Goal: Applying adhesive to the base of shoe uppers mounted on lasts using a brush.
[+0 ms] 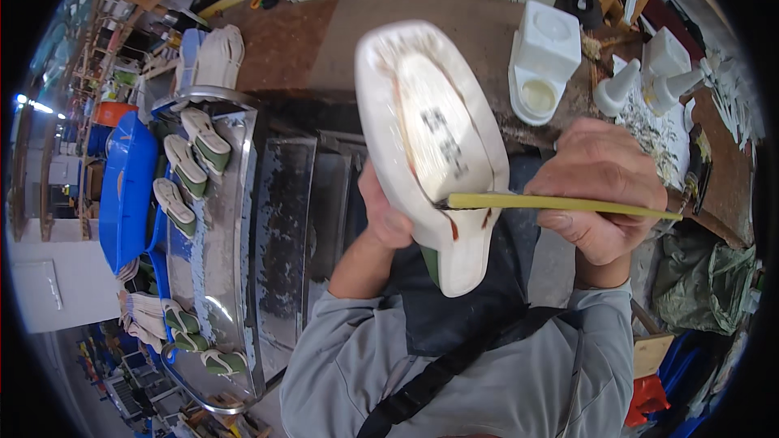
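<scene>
A white shoe upper (430, 130) stretched over a last is tilted sole side up in front of my chest, with dark print on its bottom and a green patch low on its side. My left hand (385, 209) is closed on its left side; the fingers behind the shoe are hidden. In the pinch of my right hand (604, 182) is a yellow-handled brush (503, 201), lying nearly level across the shoe. Its dark tip touches the inner edge of the bottom, near the narrow end. Reddish-brown marks show beside that spot.
On the workbench (357, 40) ahead stands a white plastic glue pot (545, 65), with white nozzle bottles (618, 88) to its right. At left, a metal-edged rack (223, 235) holds several green-and-white shoes (203, 142) beside a blue bin (130, 191). A dark green bag (702, 276) sits at right.
</scene>
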`<state>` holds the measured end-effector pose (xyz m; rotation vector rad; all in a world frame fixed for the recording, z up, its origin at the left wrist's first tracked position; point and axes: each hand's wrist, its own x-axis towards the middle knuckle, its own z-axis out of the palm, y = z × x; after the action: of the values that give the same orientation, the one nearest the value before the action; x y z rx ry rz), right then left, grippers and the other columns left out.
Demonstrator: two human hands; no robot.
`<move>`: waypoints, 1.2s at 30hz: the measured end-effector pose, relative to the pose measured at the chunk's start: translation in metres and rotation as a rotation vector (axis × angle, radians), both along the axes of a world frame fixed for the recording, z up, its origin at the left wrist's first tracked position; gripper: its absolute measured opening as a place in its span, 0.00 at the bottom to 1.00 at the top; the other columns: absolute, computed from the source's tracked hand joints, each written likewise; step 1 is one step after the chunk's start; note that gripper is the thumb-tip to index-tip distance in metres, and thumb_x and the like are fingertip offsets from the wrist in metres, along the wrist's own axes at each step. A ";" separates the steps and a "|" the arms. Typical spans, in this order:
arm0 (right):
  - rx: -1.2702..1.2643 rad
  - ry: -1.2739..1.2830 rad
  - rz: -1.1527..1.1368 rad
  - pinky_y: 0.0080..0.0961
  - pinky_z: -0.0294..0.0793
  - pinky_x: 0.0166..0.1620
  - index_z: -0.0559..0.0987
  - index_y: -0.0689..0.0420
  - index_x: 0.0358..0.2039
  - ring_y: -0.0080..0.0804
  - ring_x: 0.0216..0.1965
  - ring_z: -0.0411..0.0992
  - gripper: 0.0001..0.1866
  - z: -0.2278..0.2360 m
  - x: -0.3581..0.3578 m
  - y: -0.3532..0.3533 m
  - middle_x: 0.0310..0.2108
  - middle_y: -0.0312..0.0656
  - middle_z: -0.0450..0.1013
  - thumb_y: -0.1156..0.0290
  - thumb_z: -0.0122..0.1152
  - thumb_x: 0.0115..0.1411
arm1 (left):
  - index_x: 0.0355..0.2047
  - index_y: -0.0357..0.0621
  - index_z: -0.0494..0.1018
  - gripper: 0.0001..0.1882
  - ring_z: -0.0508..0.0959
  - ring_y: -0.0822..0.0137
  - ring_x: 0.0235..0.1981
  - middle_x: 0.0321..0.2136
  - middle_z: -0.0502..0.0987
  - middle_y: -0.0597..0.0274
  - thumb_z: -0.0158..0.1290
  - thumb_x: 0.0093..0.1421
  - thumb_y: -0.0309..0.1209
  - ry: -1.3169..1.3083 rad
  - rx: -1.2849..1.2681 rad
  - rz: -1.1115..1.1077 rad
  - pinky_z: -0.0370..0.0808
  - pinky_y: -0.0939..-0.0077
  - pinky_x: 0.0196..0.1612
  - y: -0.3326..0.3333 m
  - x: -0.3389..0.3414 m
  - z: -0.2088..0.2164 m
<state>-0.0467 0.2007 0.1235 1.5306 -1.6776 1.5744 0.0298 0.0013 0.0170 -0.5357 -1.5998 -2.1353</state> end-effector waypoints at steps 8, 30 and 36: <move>-0.231 -0.160 -0.139 0.22 0.66 0.22 0.78 0.65 0.25 0.28 0.16 0.68 0.07 0.019 0.009 -0.027 0.19 0.44 0.73 0.75 0.61 0.46 | 0.49 0.23 0.60 0.44 0.75 0.51 0.43 0.42 0.72 0.41 0.55 0.48 0.54 0.063 -0.017 0.033 0.70 0.60 0.49 0.002 0.000 0.007; -0.118 -0.027 -0.100 0.23 0.66 0.22 0.77 0.66 0.25 0.32 0.18 0.69 0.12 0.025 0.012 -0.041 0.20 0.48 0.72 0.68 0.64 0.47 | 0.51 0.27 0.60 0.45 0.76 0.58 0.34 0.38 0.72 0.47 0.56 0.46 0.55 -0.063 -0.154 0.089 0.73 0.70 0.37 -0.031 0.015 -0.026; 0.107 0.127 0.176 0.24 0.66 0.21 0.77 0.65 0.23 0.33 0.19 0.71 0.15 0.029 -0.001 -0.027 0.20 0.49 0.72 0.65 0.68 0.43 | 0.49 0.23 0.61 0.44 0.78 0.57 0.31 0.36 0.74 0.44 0.56 0.46 0.54 0.303 -0.219 0.282 0.75 0.71 0.35 -0.026 0.002 -0.009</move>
<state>-0.0479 0.1736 0.1523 1.8358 -1.6182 1.4566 0.0316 -0.0252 0.0080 -0.6263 -1.6333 -1.6018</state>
